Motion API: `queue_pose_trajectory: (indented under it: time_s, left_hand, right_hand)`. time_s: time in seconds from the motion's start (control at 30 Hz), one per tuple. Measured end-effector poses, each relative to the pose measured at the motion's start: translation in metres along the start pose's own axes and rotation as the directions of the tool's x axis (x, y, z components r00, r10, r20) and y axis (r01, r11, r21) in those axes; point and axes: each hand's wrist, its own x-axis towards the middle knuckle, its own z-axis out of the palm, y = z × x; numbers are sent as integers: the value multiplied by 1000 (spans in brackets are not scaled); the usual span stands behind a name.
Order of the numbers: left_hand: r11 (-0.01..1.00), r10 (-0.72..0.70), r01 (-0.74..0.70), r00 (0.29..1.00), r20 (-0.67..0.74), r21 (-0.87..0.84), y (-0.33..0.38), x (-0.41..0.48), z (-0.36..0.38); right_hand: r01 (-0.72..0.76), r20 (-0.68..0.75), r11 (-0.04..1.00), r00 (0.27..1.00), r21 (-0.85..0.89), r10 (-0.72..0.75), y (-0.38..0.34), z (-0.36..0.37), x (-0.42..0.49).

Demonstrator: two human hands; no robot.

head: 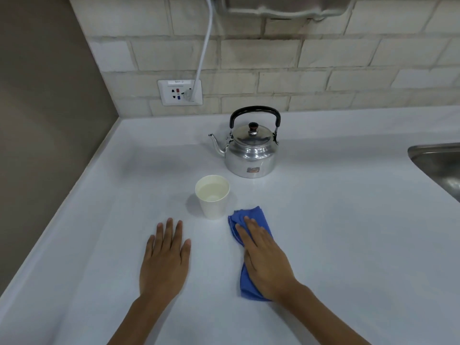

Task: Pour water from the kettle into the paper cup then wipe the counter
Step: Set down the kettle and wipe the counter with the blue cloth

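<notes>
White paper cup (212, 196) holding water stands mid white counter (348, 232), shiny steel kettle (251, 150) behind; right hand (265, 260) flat on folded blue cloth (249, 245) beside cup; left hand (165, 260) flat, empty

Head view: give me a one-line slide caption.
Right hand flat on a blue cloth beside the water-filled paper cup; kettle upright behind, left hand resting on the counter.

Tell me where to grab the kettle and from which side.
Take the kettle by its black arched handle, reaching down from above. The handle stands upright over the lid, clear all round, and the spout points left, so a right-hand grip leaves it free.
</notes>
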Motion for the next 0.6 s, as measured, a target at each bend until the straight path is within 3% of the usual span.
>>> queue_pose_trajectory:
  time_s: [0.07, 0.17, 0.27, 0.5, 0.6]
  left_hand:
    - [1000, 6, -6, 1000, -2, 6, 0, -1, -1]
    - [1000, -18, 18, 1000, -2, 22, 3, 0, -2]
    - [998, -44, 43, 999, 21, 42, 4, 1, -2]
    - [998, -25, 25, 1000, 6, 57, 2, 1, 1]
    - [999, -29, 29, 1000, 3, 19, 1, 1, 1]
  right_hand:
    - [-33, -13, 999, 999, 5, 33, 32, -11, 10]
    - [-225, -51, 974, 974, -37, 223, 87, -28, 43]
    - [-370, -73, 926, 928, -71, 365, 96, -27, 79]
    - [-97, 0, 995, 995, 23, 97, 41, 12, 66]
    - [-153, 14, 987, 988, 47, 153, 77, -12, 73]
